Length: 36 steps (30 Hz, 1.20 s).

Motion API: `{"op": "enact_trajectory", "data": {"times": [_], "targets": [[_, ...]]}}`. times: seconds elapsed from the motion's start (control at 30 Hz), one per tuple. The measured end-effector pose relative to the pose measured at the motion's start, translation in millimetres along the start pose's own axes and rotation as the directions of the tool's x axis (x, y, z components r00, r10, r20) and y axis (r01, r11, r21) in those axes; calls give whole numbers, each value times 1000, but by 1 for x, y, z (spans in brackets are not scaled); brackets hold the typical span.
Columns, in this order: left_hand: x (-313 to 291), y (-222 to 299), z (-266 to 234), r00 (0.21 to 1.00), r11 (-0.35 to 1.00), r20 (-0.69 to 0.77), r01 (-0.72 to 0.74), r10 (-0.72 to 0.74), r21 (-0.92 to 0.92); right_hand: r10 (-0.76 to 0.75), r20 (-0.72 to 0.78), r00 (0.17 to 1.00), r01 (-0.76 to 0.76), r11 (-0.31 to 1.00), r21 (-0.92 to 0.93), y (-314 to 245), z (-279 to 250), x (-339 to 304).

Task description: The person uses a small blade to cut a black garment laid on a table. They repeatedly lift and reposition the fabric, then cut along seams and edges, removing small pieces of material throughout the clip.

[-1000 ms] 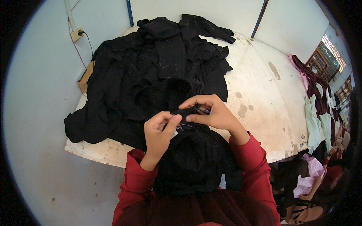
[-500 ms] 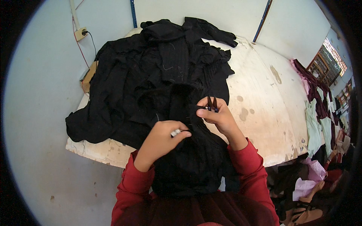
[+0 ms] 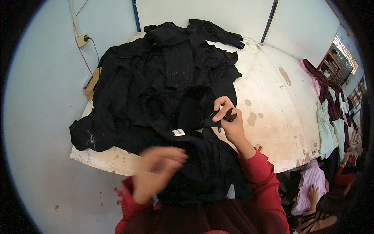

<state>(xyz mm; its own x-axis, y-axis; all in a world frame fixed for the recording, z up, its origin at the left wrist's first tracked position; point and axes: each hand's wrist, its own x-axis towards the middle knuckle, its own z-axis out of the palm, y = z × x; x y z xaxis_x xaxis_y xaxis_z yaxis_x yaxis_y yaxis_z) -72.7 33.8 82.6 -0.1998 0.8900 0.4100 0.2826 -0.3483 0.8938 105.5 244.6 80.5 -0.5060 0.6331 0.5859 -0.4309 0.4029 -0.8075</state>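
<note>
A black garment (image 3: 194, 156) hangs from the table's near edge over my lap, with a small white label (image 3: 178, 132) on its band. My right hand (image 3: 230, 119) is closed on an edge of this garment, pinched between thumb and fingertips. Dark thread snips (image 3: 230, 115) are held in the same hand, their two pointed blades sticking up and apart. A pale loose thread shows beside the pinched edge. My left hand (image 3: 159, 162) is over the garment's near left part, off the label; motion smears its fingers, so whether they hold anything is unclear.
A pile of black garments (image 3: 132, 74) covers the table's left and middle. The pale, stained tabletop (image 3: 269, 105) shows at right. A wall socket (image 3: 82, 40) with a plugged cord is at left. At right are hung or heaped clothes (image 3: 325, 117) and another person's hand (image 3: 313, 195) on pink cloth.
My left hand has let go of the garment and moved down and left, uncovering the white label. My right hand has turned, tilting the snips, and still pinches the garment.
</note>
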Motion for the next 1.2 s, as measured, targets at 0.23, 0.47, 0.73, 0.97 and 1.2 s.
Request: {"op": "enact_trajectory", "data": {"times": [0.23,0.47,0.73,0.97,1.2], "targets": [[44,-21,80,932,643,33,273,-360,-716,-128,-12,992,126,986,-109,-10,31,-23],[42,-21,77,939,853,-240,94,-247,-513,-2,46,999,18,942,-335,-33,20,-24],[36,-20,84,934,931,-342,-29,-105,-363,104,275,956,151,627,-765,-100,6,-22],[35,-19,83,955,864,-264,-17,-134,-502,-2,350,937,306,491,-816,-99,6,-23],[36,-24,80,964,881,-226,17,-140,-472,-62,390,919,372,466,-803,-96,4,-21]]}}
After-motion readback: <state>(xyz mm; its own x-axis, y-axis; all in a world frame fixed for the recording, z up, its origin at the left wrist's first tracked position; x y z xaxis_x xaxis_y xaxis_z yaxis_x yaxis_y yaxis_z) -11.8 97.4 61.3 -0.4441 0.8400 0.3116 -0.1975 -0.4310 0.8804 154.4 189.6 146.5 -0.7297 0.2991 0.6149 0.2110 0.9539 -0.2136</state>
